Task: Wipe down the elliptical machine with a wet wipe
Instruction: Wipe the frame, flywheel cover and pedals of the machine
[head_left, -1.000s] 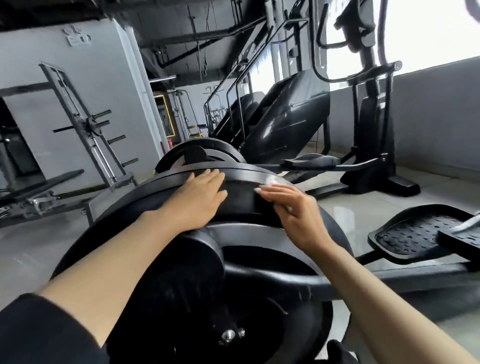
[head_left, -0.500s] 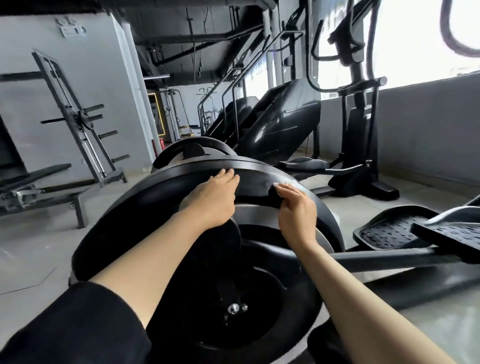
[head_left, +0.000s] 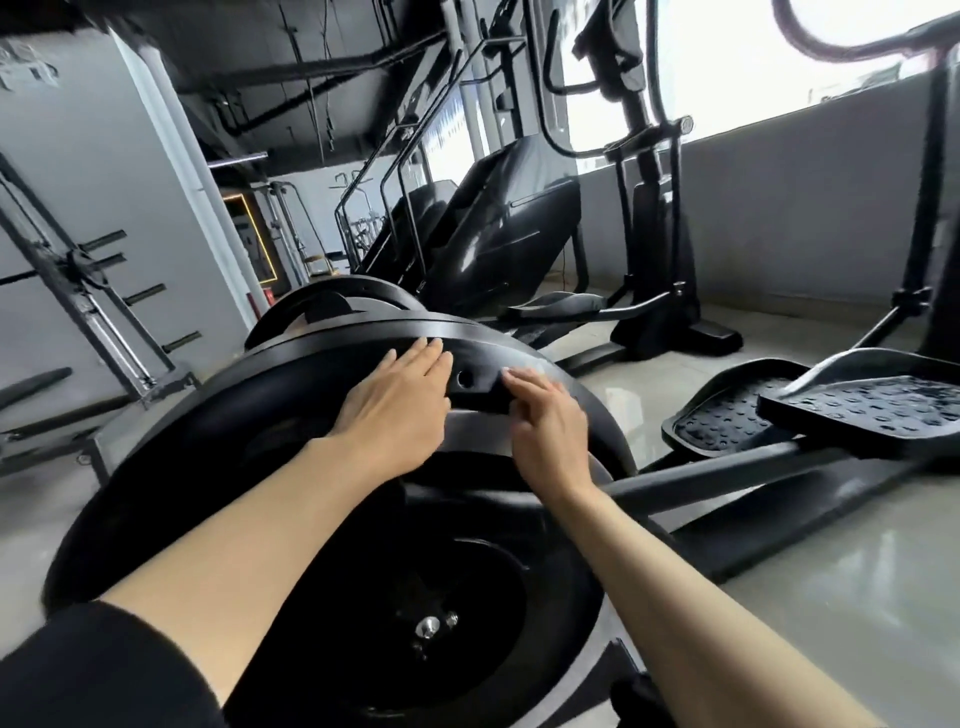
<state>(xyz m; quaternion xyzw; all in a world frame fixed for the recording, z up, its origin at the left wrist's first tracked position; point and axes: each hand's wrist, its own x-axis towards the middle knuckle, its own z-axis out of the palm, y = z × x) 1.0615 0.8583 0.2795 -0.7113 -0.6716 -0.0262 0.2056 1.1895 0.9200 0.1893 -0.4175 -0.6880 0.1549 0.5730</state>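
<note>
The elliptical machine's round black flywheel housing fills the middle of the head view. My left hand lies flat on its top rim, fingers straight and together. Just to the right, my right hand is blurred, with its fingers laid over the rim's edge beside a small hole. A pale sliver of the wet wipe shows at those fingertips; the rest is hidden under the hand. The crank hub with its bolt sits low on the housing's side.
Two black studded pedals on a long bar stretch to the right over a glossy grey floor. A second elliptical and a stair machine stand behind. A metal weight rack leans at the left by the grey wall.
My right hand slid left along the rim, then back a little right, and its fingers went from curled over the edge to flatter. My left hand stayed on the rim. The view swung right.
</note>
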